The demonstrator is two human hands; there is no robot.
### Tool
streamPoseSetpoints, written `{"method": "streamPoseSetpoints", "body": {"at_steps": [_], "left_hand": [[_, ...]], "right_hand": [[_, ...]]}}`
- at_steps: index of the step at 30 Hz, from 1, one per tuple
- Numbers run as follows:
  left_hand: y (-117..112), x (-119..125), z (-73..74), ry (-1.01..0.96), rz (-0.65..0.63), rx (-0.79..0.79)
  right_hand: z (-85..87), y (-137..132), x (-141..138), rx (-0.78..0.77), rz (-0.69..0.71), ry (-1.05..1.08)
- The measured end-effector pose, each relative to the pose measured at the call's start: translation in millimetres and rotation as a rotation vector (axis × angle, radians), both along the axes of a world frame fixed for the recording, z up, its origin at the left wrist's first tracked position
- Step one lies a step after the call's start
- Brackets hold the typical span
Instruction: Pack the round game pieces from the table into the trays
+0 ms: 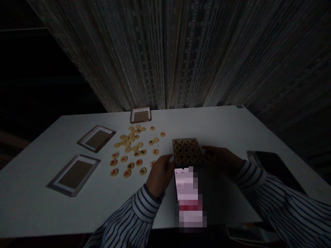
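A small square box (175, 159) filled with rows of round Chinese chess pieces (187, 152) stands in front of me. Its left side is gripped by my left hand (160, 175), the fingers bent against the edge. My right hand (221, 159) closes on the opposite side at the right; its lower fingers are lost in shadow. To the left of the box, many loose wooden discs (128, 149) lie scattered, some showing red or black characters and others blank side up.
Three shallow trays with pale rims lie at the left: one at the back (141, 115), one mid-left (96, 138), one nearer (74, 175). A lit phone (184, 182), partly pixelated, is just below the box. A dark flat object (278, 168) rests beyond my right forearm. Curtains (165, 51) hang behind the white table (217, 122).
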State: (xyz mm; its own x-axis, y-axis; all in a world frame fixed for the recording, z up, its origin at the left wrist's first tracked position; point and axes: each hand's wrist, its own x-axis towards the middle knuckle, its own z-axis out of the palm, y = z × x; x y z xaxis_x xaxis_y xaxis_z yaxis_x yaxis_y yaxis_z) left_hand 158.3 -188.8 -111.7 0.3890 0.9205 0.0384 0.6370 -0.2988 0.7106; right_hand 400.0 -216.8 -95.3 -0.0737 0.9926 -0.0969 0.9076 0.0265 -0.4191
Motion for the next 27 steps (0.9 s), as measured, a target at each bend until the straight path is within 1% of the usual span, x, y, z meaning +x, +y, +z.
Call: {"method": "streamPoseSetpoints", "body": {"at_steps": [2, 6, 11, 13, 21, 24, 27], "left_hand": [[0.6, 1.8, -0.9, -0.016, -0.019, -0.032], [1.1, 5.3, -3.3, -0.057, -0.044, -0.078], [0.5, 7.8, -0.9, -0.12, -0.09, -0.117], [0.7, 7.6, -0.2, -0.124, -0.09, -0.123], [1.4, 7.3, -5.1, -0.13, -0.1, -0.084], [0.8, 4.6, -1.3, -0.122, -0.092, -0.088], [5.5, -7.6, 10.9, -0.083, -0.053, -0.052]], "right_hand": [[-3.9, -0.8, -1.6, -0.048, -0.025, 0.059], [-6.1, -1.4, -5.8, -0.068, 0.006, 0.149], [-8.2, 0.5, -6.6, -0.055, -0.01, 0.12], [-8.8, 0.9, -6.6, -0.057, -0.009, 0.127], [-5.0, 0.5, -10.1, -0.075, -0.039, 0.111], [-4.3, 1.7, -7.3, -0.076, -0.045, 0.055], [1.7, 8.3, -1.9, -0.035, -0.057, -0.066]]}}
